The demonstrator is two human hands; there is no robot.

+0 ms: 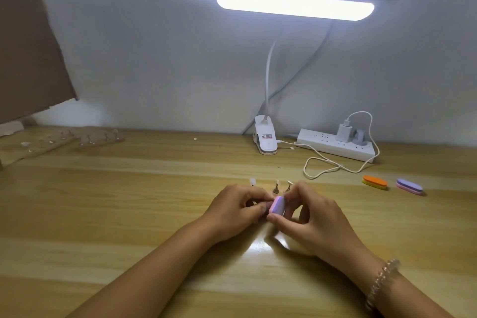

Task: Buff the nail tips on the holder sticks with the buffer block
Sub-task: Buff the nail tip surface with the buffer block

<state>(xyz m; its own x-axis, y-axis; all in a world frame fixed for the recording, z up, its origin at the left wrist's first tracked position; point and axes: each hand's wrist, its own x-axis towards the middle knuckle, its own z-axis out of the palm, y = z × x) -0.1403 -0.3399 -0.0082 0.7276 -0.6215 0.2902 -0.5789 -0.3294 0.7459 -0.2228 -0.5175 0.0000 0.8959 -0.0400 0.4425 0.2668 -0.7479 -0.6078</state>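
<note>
A small pink and lilac buffer block is pinched between thumb and fingers of my right hand at the middle of the wooden table. My left hand has its fingers curled around something small pressed against the block; what it holds is hidden. Just behind my hands stand three holder sticks with nail tips: one with a white tip on the left, and two close to my right fingers.
An orange and yellow buffer and a purple and pink buffer lie to the right. A clip lamp, power strip and looped white cable sit at the back. More holder sticks and cardboard are at the far left.
</note>
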